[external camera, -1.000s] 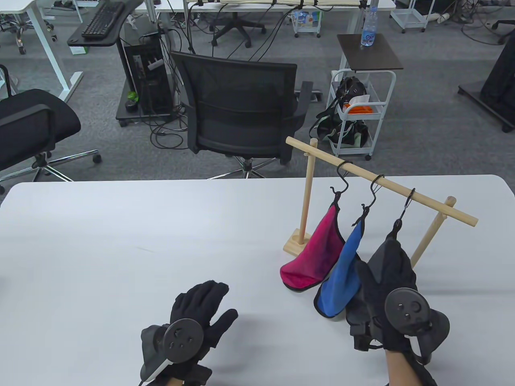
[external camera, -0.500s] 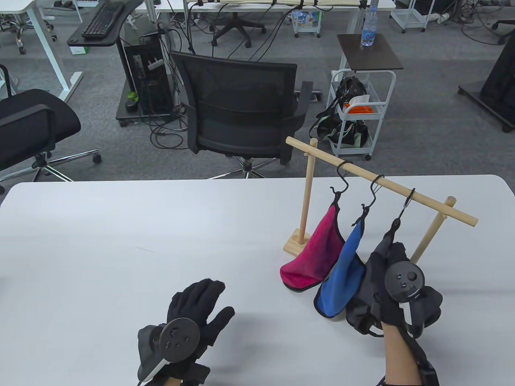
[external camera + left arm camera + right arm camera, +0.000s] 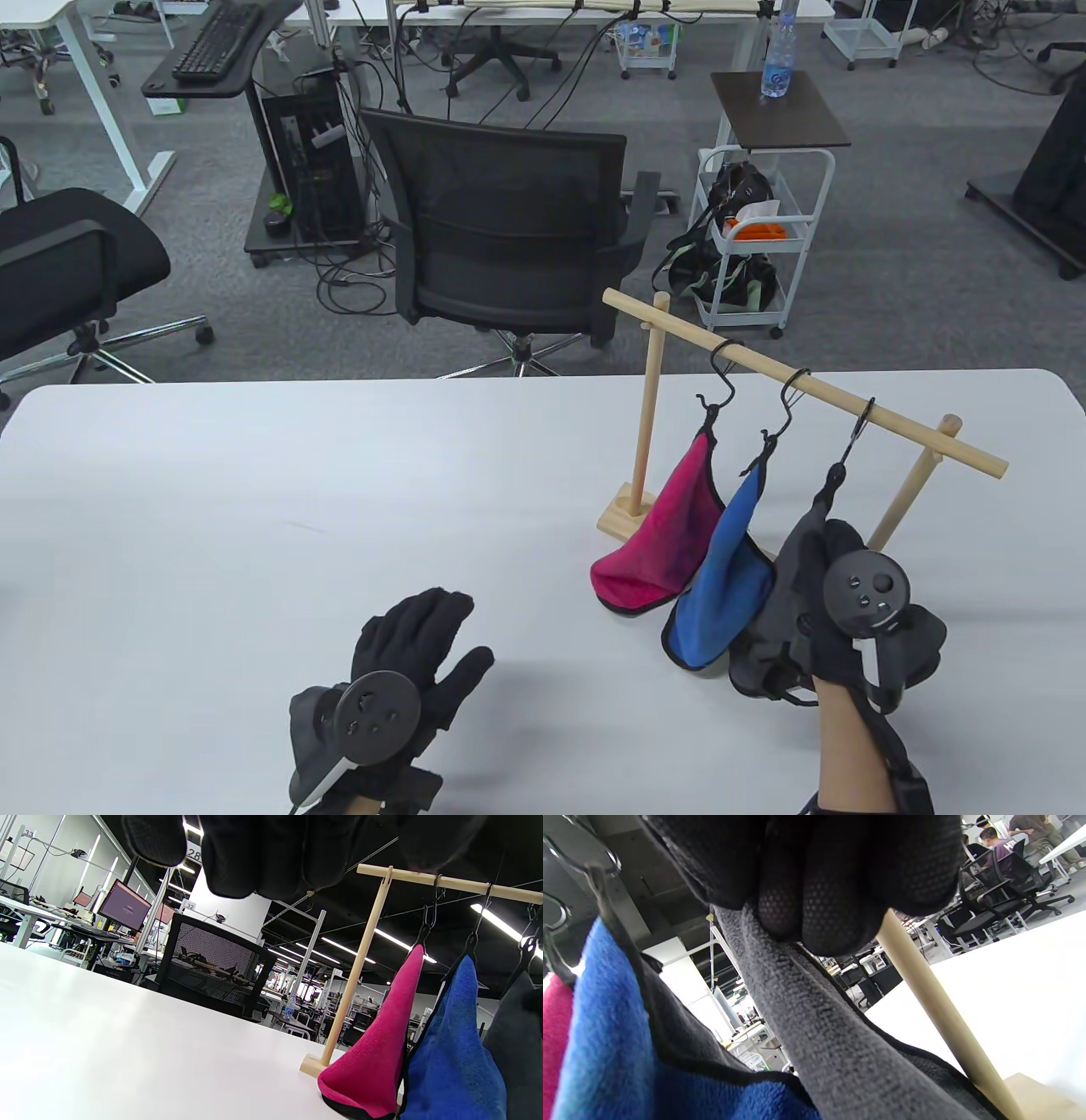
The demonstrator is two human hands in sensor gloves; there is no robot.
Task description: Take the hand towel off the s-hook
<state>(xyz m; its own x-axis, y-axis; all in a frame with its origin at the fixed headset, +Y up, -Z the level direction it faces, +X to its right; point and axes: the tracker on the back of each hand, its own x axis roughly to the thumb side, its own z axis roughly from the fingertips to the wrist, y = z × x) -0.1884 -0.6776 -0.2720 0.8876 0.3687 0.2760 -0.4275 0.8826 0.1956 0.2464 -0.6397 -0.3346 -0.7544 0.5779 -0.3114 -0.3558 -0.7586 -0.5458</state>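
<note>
A wooden rack [image 3: 806, 386] stands on the white table's right side. Three black S-hooks hang on its rail, each with a towel: pink [image 3: 670, 535], blue [image 3: 721, 594] and grey [image 3: 785, 586]. The grey towel hangs from the rightmost S-hook [image 3: 855, 433]. My right hand [image 3: 827, 564] grips the grey towel around its upper half; the right wrist view shows my fingertips [image 3: 814, 899] pressed on the grey cloth [image 3: 814, 1035]. My left hand [image 3: 416, 654] lies flat and open on the table, empty, left of the rack. The towels also show in the left wrist view: pink [image 3: 382, 1052], blue [image 3: 454, 1060].
The rack's right post [image 3: 937, 1005] stands just behind the grey towel. The rack's base block [image 3: 624, 514] sits at its left post. A black office chair [image 3: 509, 229] stands beyond the table's far edge [image 3: 509, 379].
My right hand rose from the lower part of the grey towel and closed around its upper half, bunching the cloth. My left hand stayed almost still.
</note>
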